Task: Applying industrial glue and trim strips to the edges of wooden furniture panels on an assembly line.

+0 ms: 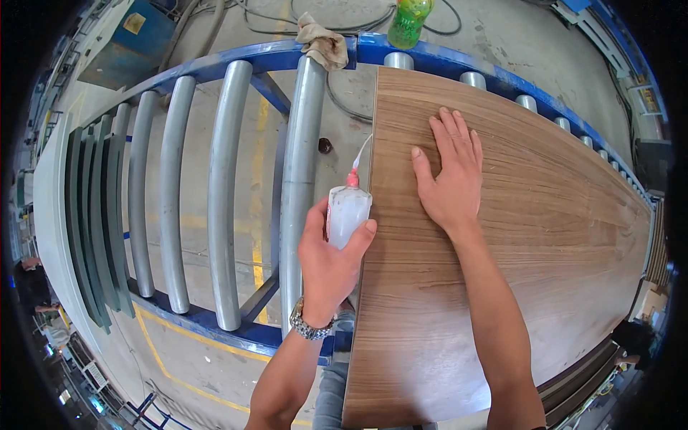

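A large wood-grain board (408, 308) lies flat on the rollers to the right. My left hand (331, 247) is wrapped round a white squeeze bottle (349, 213) with a red cap and a thin pale nozzle. Beside the board's left edge the bottle stands upright, its nozzle tip bending toward that edge. Whether the tip touches the board I cannot tell. My right hand (455, 172) rests flat on top of the board, fingers spread, holding nothing.
Metal rollers (222, 193) in a blue frame (276, 49) run to the left, with gaps down to the floor. A crumpled rag (322, 43) and a green bottle (410, 21) are on the far rail. Grey-green panels (93, 222) stand at far left.
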### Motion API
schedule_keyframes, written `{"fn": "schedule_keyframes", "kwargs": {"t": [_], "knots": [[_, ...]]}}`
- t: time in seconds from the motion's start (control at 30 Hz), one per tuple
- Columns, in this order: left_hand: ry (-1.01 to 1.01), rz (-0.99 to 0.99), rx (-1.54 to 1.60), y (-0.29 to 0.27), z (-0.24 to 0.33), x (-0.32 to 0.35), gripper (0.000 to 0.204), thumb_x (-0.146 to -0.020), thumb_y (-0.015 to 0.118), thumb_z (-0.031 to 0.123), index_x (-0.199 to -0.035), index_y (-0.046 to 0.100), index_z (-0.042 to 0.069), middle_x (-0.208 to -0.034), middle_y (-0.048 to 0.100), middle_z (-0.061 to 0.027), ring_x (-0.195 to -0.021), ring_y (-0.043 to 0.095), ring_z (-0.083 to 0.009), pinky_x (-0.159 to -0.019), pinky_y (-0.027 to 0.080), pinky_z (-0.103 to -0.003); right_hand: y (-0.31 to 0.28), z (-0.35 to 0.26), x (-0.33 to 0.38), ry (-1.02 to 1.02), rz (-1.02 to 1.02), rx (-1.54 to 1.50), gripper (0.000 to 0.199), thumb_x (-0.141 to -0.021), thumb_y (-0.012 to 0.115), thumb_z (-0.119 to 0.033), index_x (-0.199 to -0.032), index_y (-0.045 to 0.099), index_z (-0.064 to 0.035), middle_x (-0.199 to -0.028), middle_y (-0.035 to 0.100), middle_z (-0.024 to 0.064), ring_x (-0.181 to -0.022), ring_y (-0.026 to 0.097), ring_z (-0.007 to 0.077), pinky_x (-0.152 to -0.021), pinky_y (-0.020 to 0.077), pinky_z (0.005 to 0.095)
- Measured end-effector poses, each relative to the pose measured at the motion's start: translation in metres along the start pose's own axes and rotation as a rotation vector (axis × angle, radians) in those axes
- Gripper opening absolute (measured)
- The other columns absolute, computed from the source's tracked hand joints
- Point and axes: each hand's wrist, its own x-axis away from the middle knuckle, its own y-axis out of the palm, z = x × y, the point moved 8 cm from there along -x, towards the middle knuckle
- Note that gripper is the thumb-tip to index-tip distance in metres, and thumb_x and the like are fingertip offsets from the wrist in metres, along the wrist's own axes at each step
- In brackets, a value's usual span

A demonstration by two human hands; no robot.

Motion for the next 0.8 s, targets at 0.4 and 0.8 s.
{"fn": "schedule_keyframes", "kwargs": {"t": [0.4, 0.8], "knots": [[-0.037, 0.015, 0.064, 0.016, 0.002, -0.018, 0.065, -0.092, 0.089, 0.018, -0.145, 0.061, -0.007, -0.118, 0.076, -0.0105, -0.101, 0.068, -0.0134, -0.088, 0.057, -0.03, -0.004, 0.002, -0.003, 0.02, 0.002, 0.014, 0.052, -0.102, 0.071, -0.027, -0.147, 0.064, -0.0037, -0.166, 0.055, 0.0123, -0.159, 0.044, 0.03, -0.133, 0.0264, 0.0512], [-0.044, 0.052, -0.023, 0.014, 0.01, -0.019, 0.054, -0.093, 0.086, 0.016, -0.138, 0.067, -0.007, -0.113, 0.08, -0.0115, -0.097, 0.069, -0.0133, -0.088, 0.057, -0.031, -0.003, 0.001, -0.002, 0.016, 0.009, 0.004, 0.052, -0.101, 0.071, -0.026, -0.148, 0.064, -0.0037, -0.165, 0.055, 0.0126, -0.159, 0.044, 0.0297, -0.133, 0.026, 0.0511]]}}
